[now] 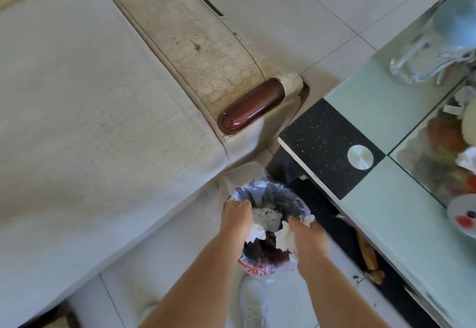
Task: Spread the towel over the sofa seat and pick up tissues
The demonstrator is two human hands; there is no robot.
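Reaching down over a small bin [268, 214] on the tiled floor [296, 18], both hands are low in the head view, just in front of the sofa [180, 34] corner. The left hand [237, 218] has its fingers curled narrow around a crumpled white tissue [256, 232], which sticks out under the palm, right above the bin opening. The right hand [307, 237] is also closed on tissue: one white wad [284, 237] shows at its inner side and a 2nd bit [309, 218] at the fingertips, near the bin's right rim. Both hands are apart from each other, w/ the dark inside of the bin between them.

The bin is lined w/ a thin plastic bag [260, 269], clear on top, red print on the front side. More paper waste lies inside it, approx. in the middle.

The towel [90, 95], pale and textured, lies flat over the sofa seat at left and covers it up to the front edge. Beside it is the worn armrest w/ a glossy brown wood end [251, 106]. At right stands a glass table [360, 101] w/ a black corner, very near the bin. A white shoe [253, 299] is on the floor below the bin.
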